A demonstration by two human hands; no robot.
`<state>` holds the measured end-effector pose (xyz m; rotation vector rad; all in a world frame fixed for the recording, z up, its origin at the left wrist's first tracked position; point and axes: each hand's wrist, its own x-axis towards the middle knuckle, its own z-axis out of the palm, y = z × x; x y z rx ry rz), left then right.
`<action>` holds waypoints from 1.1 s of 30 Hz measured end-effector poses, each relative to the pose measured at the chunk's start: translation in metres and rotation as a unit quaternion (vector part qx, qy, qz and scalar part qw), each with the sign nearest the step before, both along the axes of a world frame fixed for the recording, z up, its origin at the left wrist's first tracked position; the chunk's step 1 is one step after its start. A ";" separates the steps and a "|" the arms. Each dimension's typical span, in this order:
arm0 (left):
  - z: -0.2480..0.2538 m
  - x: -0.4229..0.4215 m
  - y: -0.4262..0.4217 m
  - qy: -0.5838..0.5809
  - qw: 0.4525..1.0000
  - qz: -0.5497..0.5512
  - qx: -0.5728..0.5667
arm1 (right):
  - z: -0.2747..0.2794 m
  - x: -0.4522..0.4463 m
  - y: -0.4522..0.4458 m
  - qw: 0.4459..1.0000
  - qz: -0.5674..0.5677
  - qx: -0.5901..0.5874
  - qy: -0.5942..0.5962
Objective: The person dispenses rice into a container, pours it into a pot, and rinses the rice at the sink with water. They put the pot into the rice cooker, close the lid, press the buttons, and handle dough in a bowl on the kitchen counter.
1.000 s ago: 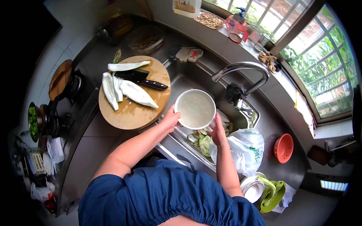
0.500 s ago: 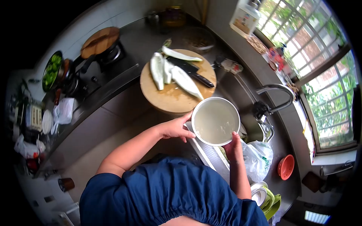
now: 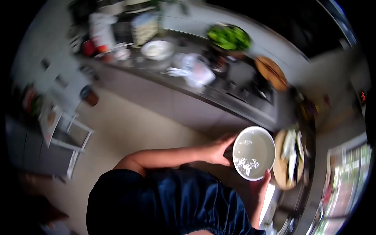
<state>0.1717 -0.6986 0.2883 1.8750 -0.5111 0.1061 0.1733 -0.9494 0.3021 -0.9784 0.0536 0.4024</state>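
Note:
A round, handleless white-rimmed pot point(image 3: 254, 152) holds cloudy water that glints with reflected light. My left hand point(image 3: 220, 152) grips its left side, thumb near the rim and fingers partly hidden behind the wall. At its lower right rim, my right hand point(image 3: 260, 186) closes on the edge with the thumb on top. Just right of the pot lies a round wooden chopping board point(image 3: 280, 176). Long pale vegetable pieces point(image 3: 289, 145) rest on the board beside a dark knife, blurred here.
Along the far counter stand a white bowl point(image 3: 157, 51), a plastic bag point(image 3: 199, 72), a pan of green leaves point(image 3: 229, 38) and a pan with a wooden lid point(image 3: 271, 73) by the stove. A white-framed stand point(image 3: 70, 145) is at left; a barred window point(image 3: 346, 178) is at right.
My view has swung left, away from the sink and towards the stove counter and floor. Both hands still hold the pot, while the chopping board now appears to its right.

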 end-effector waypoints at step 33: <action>0.027 -0.315 0.666 0.116 0.645 0.724 -0.215 | -0.018 -0.052 0.966 0.603 0.785 -0.114 -0.083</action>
